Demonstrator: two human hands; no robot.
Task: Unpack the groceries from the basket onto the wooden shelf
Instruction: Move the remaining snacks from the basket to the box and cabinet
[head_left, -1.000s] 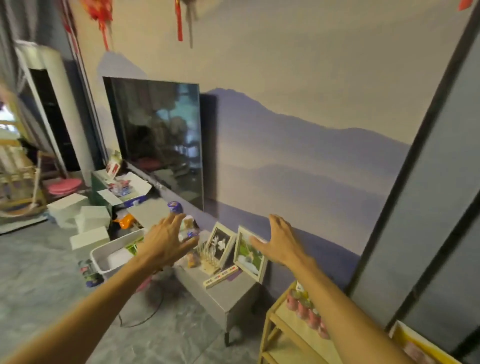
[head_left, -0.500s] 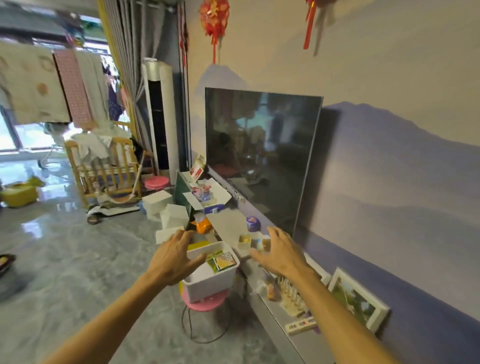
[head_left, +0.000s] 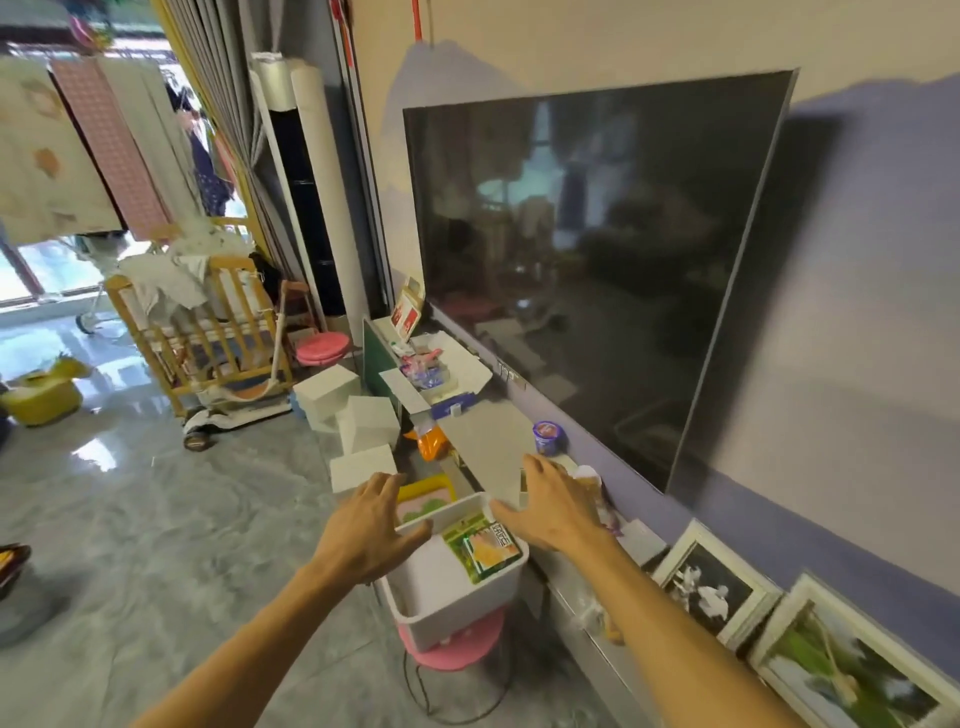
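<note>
Left hand (head_left: 363, 530) is spread wide, palm down, fingers straight, holding nothing; it sits over the left rim of the white basket (head_left: 457, 608), can't tell whether the thumb touches the rim. Right hand (head_left: 550, 514) same state: fingers splayed, empty, palm down, above the basket's far right corner and the edge of the grey TV console (head_left: 493, 441). Basket stands on a pink stool (head_left: 452, 652) on the floor, just beside the console front. Inside it: a green packet (head_left: 483, 545) lying flat against the right wall, rest of the interior shows white. A pink-and-yellow item (head_left: 423, 501) lies just behind the basket, partly hidden by the left hand. On the console: a purple tub (head_left: 548, 436) near the wall, an open cardboard box (head_left: 436, 376) with small items further back, an orange bag (head_left: 431, 441) at the front edge. Big dark TV (head_left: 597, 260) is mounted on the wall above. Two framed pictures (head_left: 711, 587) (head_left: 841, 665) lean against the wall at lower right. White foam blocks (head_left: 327, 389) are on the floor left of the console, a wooden crib (head_left: 208, 322) beyond them.
</note>
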